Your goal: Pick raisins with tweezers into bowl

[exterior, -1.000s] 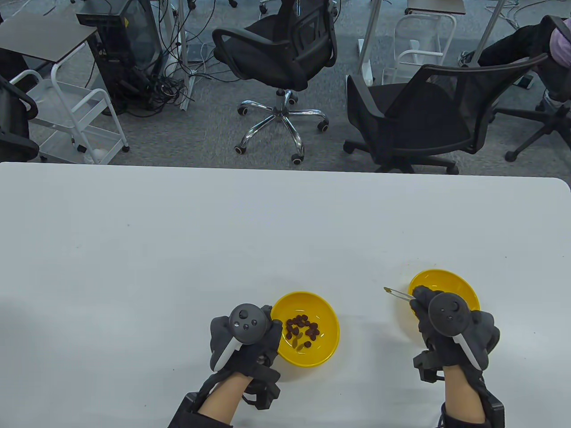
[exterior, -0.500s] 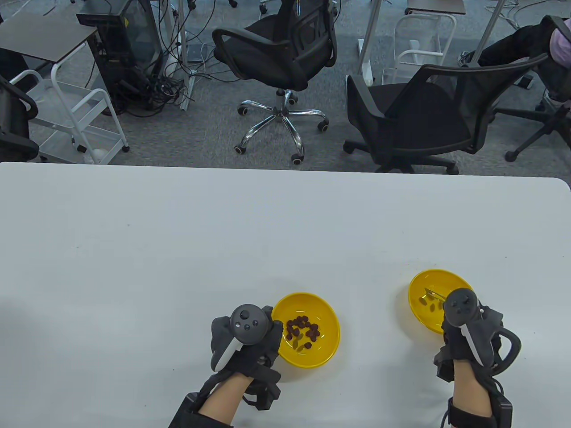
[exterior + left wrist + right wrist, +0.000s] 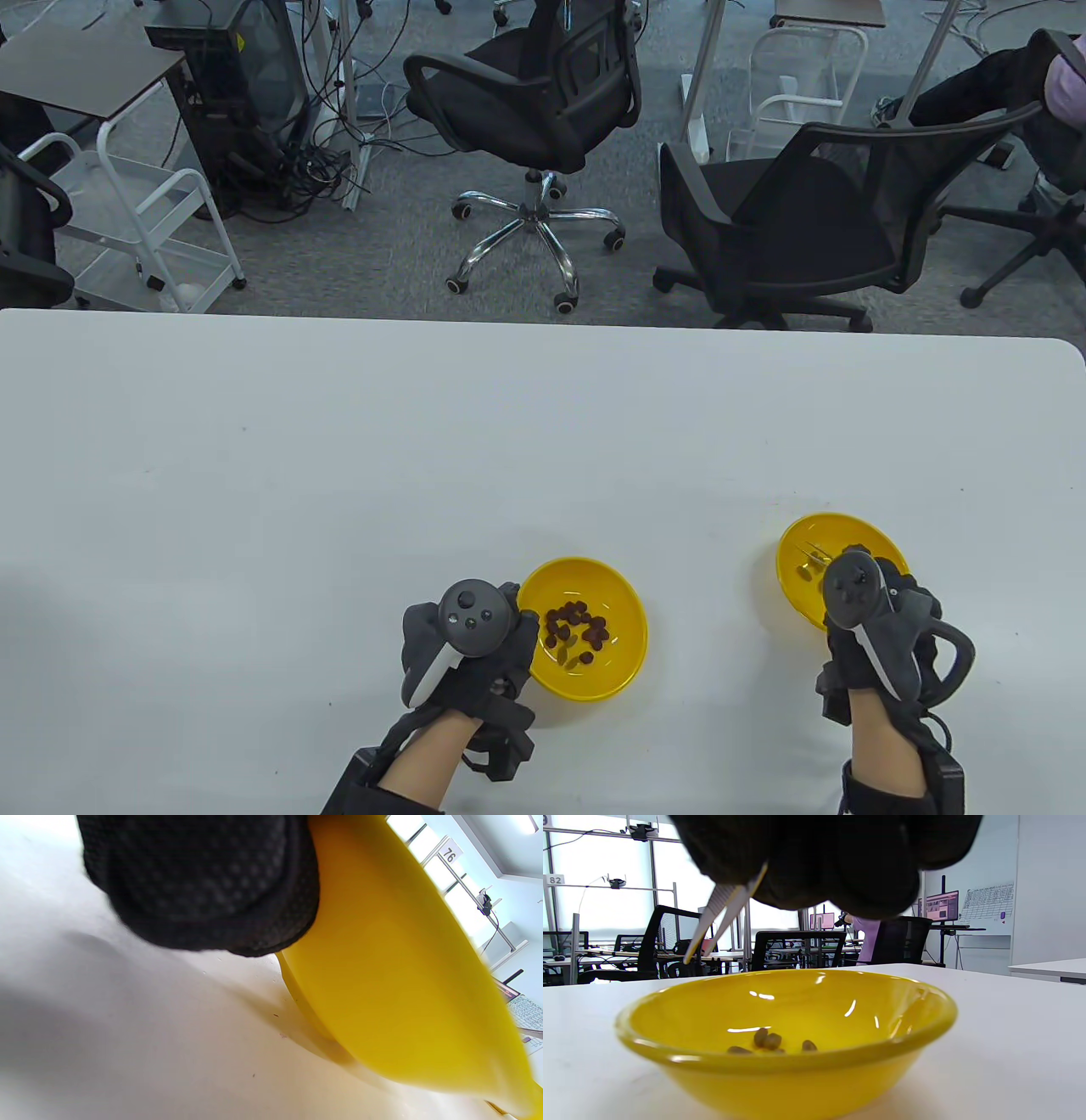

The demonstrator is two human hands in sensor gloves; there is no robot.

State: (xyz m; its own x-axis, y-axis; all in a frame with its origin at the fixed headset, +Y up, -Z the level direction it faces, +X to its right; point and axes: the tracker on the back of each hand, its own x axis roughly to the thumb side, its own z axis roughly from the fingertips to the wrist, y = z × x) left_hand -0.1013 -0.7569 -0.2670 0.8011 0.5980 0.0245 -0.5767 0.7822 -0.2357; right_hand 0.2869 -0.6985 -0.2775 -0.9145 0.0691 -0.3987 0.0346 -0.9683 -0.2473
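A yellow bowl near the table's front centre holds several dark raisins. My left hand holds this bowl by its left side; in the left wrist view a gloved finger presses on the bowl's outer wall. My right hand grips metal tweezers over a second yellow bowl at the front right. In the right wrist view the tweezers hang above that bowl's rim, tips slightly apart and empty. Several raisins lie in it.
The white table stretches far to the left and back. Beyond its far edge stand two black office chairs and a white cart.
My right hand swung the tweezers from left of the right bowl to over its inside, then drew slightly left. The left hand and its bowl have not moved.
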